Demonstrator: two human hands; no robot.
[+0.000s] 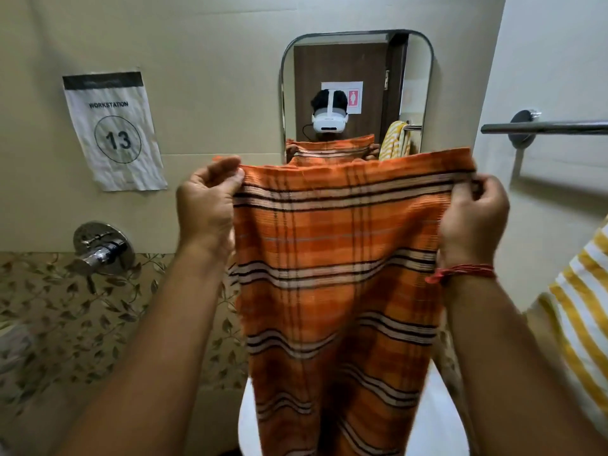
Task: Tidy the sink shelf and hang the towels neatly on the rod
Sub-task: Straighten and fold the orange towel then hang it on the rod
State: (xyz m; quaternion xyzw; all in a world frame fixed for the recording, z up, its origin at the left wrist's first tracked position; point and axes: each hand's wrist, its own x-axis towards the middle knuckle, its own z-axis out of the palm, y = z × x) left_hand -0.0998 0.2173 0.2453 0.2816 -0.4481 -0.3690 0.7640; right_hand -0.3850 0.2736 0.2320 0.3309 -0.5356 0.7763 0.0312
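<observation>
An orange checked towel [335, 264] with white and black stripes hangs spread out in front of me, over the white sink [246, 422]. My left hand [207, 205] pinches its top left corner. My right hand [473, 215] pinches the top right corner, a red thread round the wrist. The metal towel rod [543, 128] juts from the right wall, above and right of my right hand, and its visible length is bare. A yellow and white striped towel [582, 311] hangs at the right edge. The sink shelf is hidden behind the orange towel.
A mirror [357, 90] is on the wall behind the towel. A chrome tap [98, 250] sticks out of the wall at the left. A paper sign [113, 131] reading workstation 13 is taped above it. Leaf-patterned tiles [82, 324] cover the lower wall.
</observation>
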